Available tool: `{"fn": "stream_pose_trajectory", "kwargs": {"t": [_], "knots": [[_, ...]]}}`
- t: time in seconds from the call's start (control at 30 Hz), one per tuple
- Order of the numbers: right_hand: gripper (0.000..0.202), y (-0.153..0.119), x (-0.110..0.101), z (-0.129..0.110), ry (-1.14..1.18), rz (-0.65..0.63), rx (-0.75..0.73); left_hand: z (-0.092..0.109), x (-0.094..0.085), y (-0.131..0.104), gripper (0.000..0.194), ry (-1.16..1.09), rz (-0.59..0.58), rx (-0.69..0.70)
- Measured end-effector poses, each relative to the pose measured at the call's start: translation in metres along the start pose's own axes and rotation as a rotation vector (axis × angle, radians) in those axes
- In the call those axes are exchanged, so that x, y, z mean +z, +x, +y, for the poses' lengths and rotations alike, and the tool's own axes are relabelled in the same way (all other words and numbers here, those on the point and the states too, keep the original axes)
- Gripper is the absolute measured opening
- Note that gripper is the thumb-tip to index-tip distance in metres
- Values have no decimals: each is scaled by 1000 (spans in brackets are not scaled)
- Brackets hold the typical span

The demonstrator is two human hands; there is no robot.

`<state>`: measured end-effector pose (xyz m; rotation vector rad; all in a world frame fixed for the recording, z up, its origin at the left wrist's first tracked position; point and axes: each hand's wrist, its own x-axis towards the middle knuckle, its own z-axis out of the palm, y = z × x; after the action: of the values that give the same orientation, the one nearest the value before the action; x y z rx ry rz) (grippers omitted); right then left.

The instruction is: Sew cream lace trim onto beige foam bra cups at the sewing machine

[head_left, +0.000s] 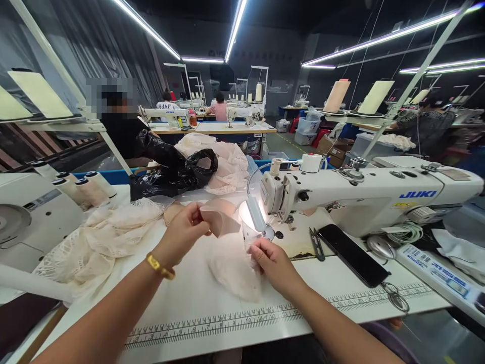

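My left hand [184, 230], with a gold bracelet at the wrist, pinches a thin beige fabric piece [222, 222] by its left edge, raised over the table. A pale, rounded fabric piece [235, 268] hangs or lies just below it; whether the two are joined I cannot tell. My right hand [271, 260] has thumb and forefinger closed on the right edge of the pale piece, close to the needle area of a white sewing machine [352, 187]. A lit lamp [256, 213] shines beside the needle. More beige fabric pieces [174, 212] lie behind my left hand.
Cream lace fabric [109, 237] is heaped at left, near thread cones [93, 187]. A black plastic bag [174, 169] and more lace [215, 156] stand behind. Thread snips [317, 243] and a phone [352, 254] lie at right. A printed ruler [220, 323] runs along the front edge.
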<state>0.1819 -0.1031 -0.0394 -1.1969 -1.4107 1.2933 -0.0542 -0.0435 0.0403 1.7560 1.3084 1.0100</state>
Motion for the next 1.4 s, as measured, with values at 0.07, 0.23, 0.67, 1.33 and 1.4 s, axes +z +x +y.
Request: {"fn": "stream_pose_trajectory", "kwargs": {"t": [0.07, 0.23, 0.67, 1.33, 1.4], "knots": [[36, 1, -2, 0, 57, -21, 22, 10, 4, -26, 21, -277, -108, -112], [49, -3, -5, -2, 96, -75, 1, 5, 30, -65, 16, -367, -163, -231], [18, -31, 0, -48, -650, -147, -673, 35, 12, -55, 60, 103, -328, 272], [22, -40, -4, -66, -928, 66, -1006, 3, 5, -42, 49, -253, -645, -190], [24, -43, -7, -71, -985, 30, -1065, -4, 16, -40, 41, -290, -642, -258]]}}
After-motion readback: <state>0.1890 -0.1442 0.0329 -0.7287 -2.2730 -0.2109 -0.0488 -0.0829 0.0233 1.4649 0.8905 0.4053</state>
